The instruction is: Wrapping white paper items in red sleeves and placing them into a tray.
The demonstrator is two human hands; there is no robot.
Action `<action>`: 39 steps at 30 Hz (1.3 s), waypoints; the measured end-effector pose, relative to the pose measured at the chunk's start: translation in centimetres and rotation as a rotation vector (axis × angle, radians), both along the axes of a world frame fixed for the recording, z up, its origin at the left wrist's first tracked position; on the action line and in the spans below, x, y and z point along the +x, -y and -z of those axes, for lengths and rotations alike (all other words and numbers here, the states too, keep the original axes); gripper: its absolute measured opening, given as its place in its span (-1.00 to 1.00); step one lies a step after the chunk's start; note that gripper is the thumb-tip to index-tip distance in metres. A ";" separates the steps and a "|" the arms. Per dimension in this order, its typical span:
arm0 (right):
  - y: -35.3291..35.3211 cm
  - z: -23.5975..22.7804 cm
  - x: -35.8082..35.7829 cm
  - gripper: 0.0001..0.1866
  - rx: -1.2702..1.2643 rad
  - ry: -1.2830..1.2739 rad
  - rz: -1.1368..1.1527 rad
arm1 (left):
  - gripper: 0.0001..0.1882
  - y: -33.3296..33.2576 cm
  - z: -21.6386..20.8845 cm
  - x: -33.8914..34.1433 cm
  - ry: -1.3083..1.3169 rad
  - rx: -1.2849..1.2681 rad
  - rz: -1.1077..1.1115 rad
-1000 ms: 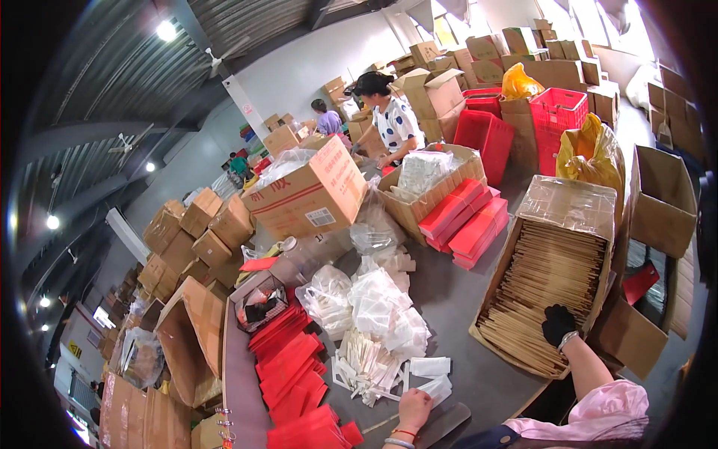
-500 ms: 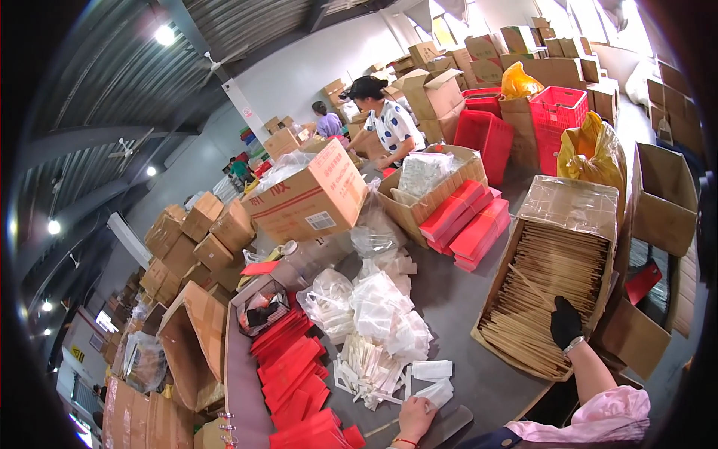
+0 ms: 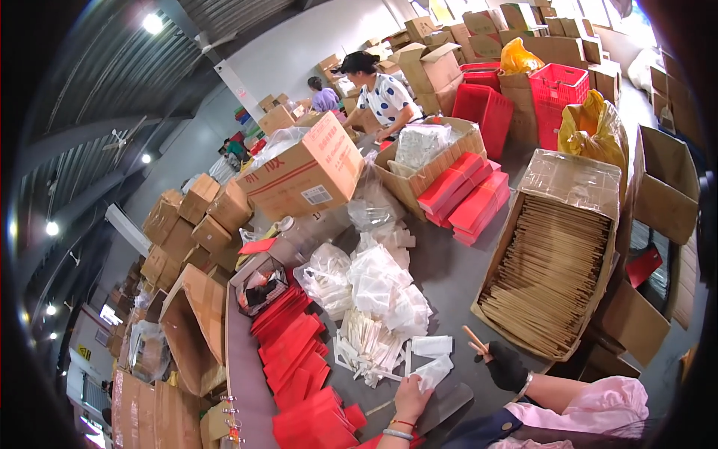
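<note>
My right hand (image 3: 507, 367), in a black fingerless glove, is closed around a few thin wooden sticks (image 3: 473, 338) at the near end of a carton. That open cardboard box (image 3: 486, 288) is filled with rows of similar thin wooden sticks (image 3: 550, 262). The fingers of my left hand (image 3: 408, 398) pinch a small translucent white plastic sleeve (image 3: 434, 372) above the grey table. Just beyond it lies a folded white packet (image 3: 431, 345). A loose pile of narrow white paper strips (image 3: 365, 350) sits to the left of the sleeve.
Clear plastic bags of white pieces (image 3: 381, 280) are heaped mid-table. Red envelopes (image 3: 299, 348) spread along the left edge; red stacks (image 3: 479, 202) lie farther back. A large carton (image 3: 307, 172) stands beyond. Another person (image 3: 385, 97) works across the table. Red crates (image 3: 557, 105) stand at the back right.
My right hand has come out of the carton and moved left toward my left hand, carrying wooden sticks. My left hand still holds the plastic sleeve, now slightly higher in view.
</note>
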State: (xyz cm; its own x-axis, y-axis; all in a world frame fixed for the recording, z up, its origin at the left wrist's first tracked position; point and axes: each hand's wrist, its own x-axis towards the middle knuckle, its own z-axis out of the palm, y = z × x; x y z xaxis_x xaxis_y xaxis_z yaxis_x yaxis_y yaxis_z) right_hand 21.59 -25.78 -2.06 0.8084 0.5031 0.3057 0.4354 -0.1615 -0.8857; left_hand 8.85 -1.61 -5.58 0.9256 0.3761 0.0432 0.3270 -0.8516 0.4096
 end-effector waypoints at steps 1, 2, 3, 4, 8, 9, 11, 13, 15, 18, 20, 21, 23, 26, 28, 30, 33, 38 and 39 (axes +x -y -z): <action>-0.3 0.9 -0.4 -0.93 -0.002 -0.008 -0.011 | -0.52 -0.1 0.0 -0.2 -0.014 -0.021 -0.013; -0.6 2.3 -0.6 -0.93 -0.014 -0.021 0.021 | -0.55 0.2 -0.5 -0.1 -0.052 0.001 -0.022; -0.7 3.7 -0.7 -0.93 -0.026 -0.036 0.052 | -0.55 0.3 -0.6 0.0 -0.055 -0.003 -0.027; 0.1 4.7 -0.8 -0.93 -0.037 -0.030 0.074 | -0.57 0.8 -0.8 0.6 -0.052 -0.035 0.013; 0.0 7.8 -0.5 -0.92 -0.136 -0.128 0.012 | -0.66 1.3 -1.6 0.3 -0.078 -0.134 -0.024; 0.0 7.9 -0.4 -0.92 -0.113 -0.092 -0.032 | -0.66 1.4 -2.1 0.1 -0.081 -0.138 -0.029; -0.2 8.9 0.0 -0.91 -0.159 -0.099 -0.023 | -0.72 1.9 -3.8 -0.5 0.079 -0.356 -0.034; -0.2 8.6 0.0 -0.90 -0.208 -0.109 -0.013 | -0.75 2.9 -6.6 -1.3 0.031 -0.454 -0.020; -0.2 6.1 -0.1 -0.71 -0.193 -0.177 -0.053 | -0.78 3.3 -7.0 -2.3 -0.012 -0.550 -0.009; -0.4 5.1 0.3 -0.74 -0.177 -0.122 -0.117 | -0.74 3.3 -3.0 -4.8 -0.084 -0.119 0.222; -0.4 5.7 0.8 -0.83 -0.177 -0.029 -0.112 | -0.73 3.7 -3.0 -5.4 -0.042 -0.027 0.234; -0.3 5.9 0.9 -0.89 -0.174 0.065 -0.108 | -0.72 3.9 -3.1 -5.6 -0.001 0.068 0.247; -0.3 5.2 0.9 -0.88 -0.191 0.059 -0.123 | -0.75 4.6 -3.9 -5.8 0.075 0.068 0.182; 0.1 5.3 0.7 -0.87 -0.213 0.057 -0.138 | -0.81 4.6 -3.7 -6.7 0.118 0.068 0.126; 0.4 5.5 0.4 -0.87 -0.224 0.057 -0.143 | -0.83 4.5 -3.2 -7.3 0.083 0.060 0.131; 0.7 5.4 0.1 -0.87 -0.223 0.010 -0.159 | -0.87 4.6 -2.8 -7.8 0.036 0.117 0.146; 0.4 3.6 0.1 -0.79 -0.321 -0.081 -0.210 | -0.88 4.7 -2.7 -7.7 0.042 0.125 0.136; 0.3 4.2 0.9 -0.77 -0.347 0.023 -0.238 | -0.90 4.6 -3.9 -7.5 0.108 0.138 0.081; 0.3 3.4 1.0 -0.75 -0.333 0.035 -0.266 | -0.89 4.7 -4.3 -7.4 0.075 0.159 0.075</action>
State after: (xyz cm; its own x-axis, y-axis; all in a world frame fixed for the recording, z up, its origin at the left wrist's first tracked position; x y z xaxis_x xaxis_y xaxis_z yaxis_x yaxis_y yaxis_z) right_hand 22.60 -26.12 -5.48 0.6291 0.7686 0.1164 0.5294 -0.3140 -0.7881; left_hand 1.40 -6.32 -1.25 0.9426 0.2893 0.1665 0.2340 -0.9284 0.2886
